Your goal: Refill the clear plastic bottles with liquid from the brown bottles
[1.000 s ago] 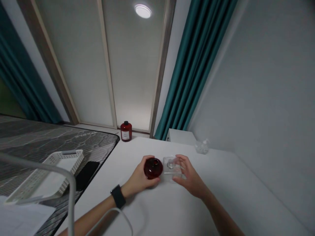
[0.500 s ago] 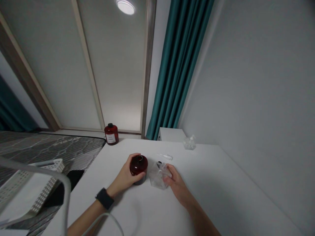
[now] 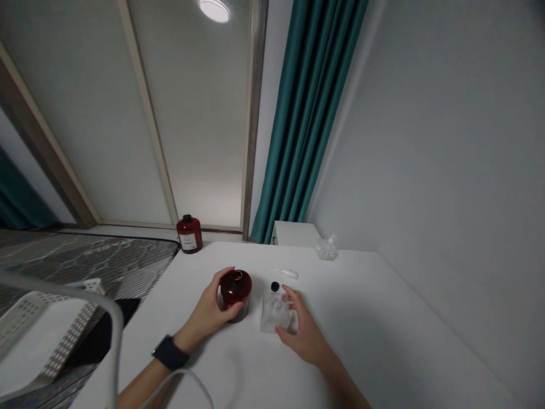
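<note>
My left hand [image 3: 210,307] is wrapped round a dark red glass bottle [image 3: 236,289] standing upright on the white table, its uncapped neck facing up. To the right of the bottle lies a crumpled clear plastic bag [image 3: 272,311]. My right hand [image 3: 304,329] is at the bag's right side, thumb and fingers apart; whether the fingertips touch it I cannot tell. A small black cap [image 3: 275,286] shows at the bag's far edge. Beyond it lies a slim clear tube-like piece [image 3: 288,274].
A second red bottle [image 3: 189,241] with a black cap and white label stands at the table's far left corner. Another clear bag [image 3: 327,250] sits at the far edge. White basket [image 3: 63,341] lower left; a pale curved bar [image 3: 114,341] and cable [image 3: 193,378] cross in front.
My right hand has loosened from the plastic bag, its fingers now apart. The bag lies flatter and the black cap shows fully. The left hand keeps its hold on the bottle.
</note>
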The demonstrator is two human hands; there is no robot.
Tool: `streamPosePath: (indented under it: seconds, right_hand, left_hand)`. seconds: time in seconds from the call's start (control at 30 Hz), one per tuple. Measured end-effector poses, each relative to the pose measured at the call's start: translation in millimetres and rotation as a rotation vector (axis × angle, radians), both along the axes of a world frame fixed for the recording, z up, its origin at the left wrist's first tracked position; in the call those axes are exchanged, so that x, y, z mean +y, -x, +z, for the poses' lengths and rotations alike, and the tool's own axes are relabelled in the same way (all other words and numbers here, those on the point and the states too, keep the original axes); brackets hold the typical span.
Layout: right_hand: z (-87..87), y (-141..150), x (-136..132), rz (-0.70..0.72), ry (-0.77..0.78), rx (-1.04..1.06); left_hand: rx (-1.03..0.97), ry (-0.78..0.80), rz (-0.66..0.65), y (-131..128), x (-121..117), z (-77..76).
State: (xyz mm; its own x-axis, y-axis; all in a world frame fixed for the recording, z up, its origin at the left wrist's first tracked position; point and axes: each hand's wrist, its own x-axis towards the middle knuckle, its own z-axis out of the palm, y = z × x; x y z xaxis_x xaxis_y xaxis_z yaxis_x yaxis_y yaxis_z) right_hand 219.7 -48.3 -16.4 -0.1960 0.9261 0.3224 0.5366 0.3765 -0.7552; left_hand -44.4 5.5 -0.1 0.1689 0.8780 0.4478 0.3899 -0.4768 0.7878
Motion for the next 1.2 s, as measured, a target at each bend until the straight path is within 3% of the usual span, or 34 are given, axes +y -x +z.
streamPosePath:
  seconds: [0.23,0.4,0.6,0.8,0.9,1.03,1.2]
  right_hand:
    - [-3.5,-5.1,2.7,-0.001,-0.027,-0.01]
    - [-5.8,-27.4,40.2,-0.257,-0.109,-0.053]
    - [-8.0,-39.5,89.1,-0.253,-0.149,-0.154]
    - [-8.7,-33.1,107.4,-0.252,-0.133,-0.128]
    - [9.5,-23.1,114.0,-0.244,-0.143,-0.027]
    - [53.9,-2.4,114.5,-0.138,-0.184,0.104]
    - [106.2,31.6,94.5,0.056,-0.221,0.204]
  left_hand:
    - [0.023,-0.006,-0.002,1.5,-2.6,1.8]
    - [0.029,-0.034,-0.046,5.7,-2.8,-1.9]
    - [0.018,-0.092,-0.06,7.6,-1.9,-6.1]
    - [0.031,-0.228,-0.084,6.3,-2.6,-2.6]
    - [0.023,-0.252,-0.089,4.0,-5.0,1.2]
    - [0.024,-0.257,-0.057,-0.4,-6.2,2.0]
    - [0.002,-0.231,-0.033,-2.7,-6.9,0.3]
